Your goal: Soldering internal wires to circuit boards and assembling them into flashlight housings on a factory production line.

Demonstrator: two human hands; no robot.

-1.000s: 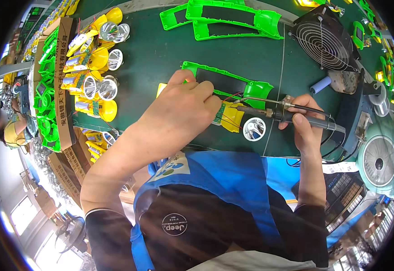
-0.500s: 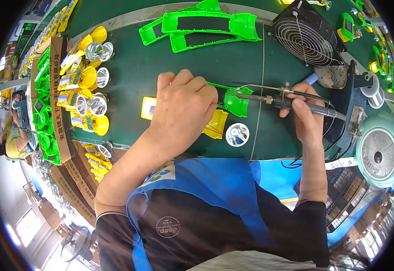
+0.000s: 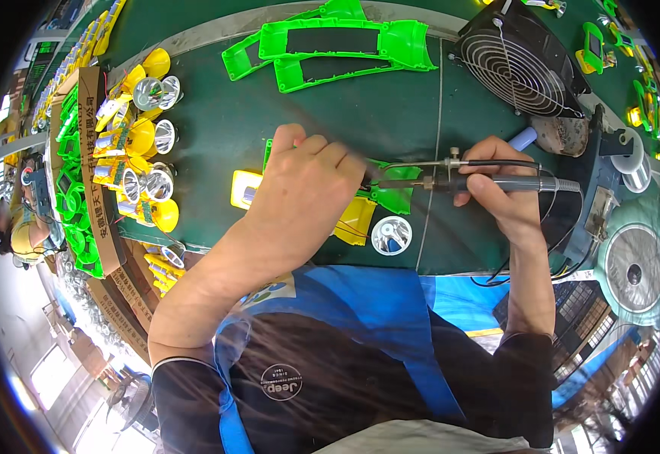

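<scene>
My right hand (image 3: 502, 185) grips a soldering iron (image 3: 523, 183) with a thin metal tube along its top. The iron points left, its tip close to the fingers of my left hand (image 3: 309, 198). That hand is closed over a green plastic housing (image 3: 395, 198); its fingertips and whatever they pinch are hidden from this view. Below the housing lies a yellow plastic shell (image 3: 355, 222) with a thin wire. A round silver reflector (image 3: 392, 235) rests beside it. Partly behind my left wrist is another yellow piece (image 3: 244, 189) with a pale part in it.
Green housings (image 3: 337, 39) are stacked at the back. A black fan (image 3: 517, 64) stands back right, near a solder spool (image 3: 634, 147) and a pale-green fan (image 3: 634, 265). Yellow lamp assemblies (image 3: 144, 136) line the left, beside a cardboard box (image 3: 88, 166) of green parts.
The soldering iron has moved left and slightly down, bringing its tip nearer my left hand. My left hand stays closed over the green housing. The whole view has shifted slightly.
</scene>
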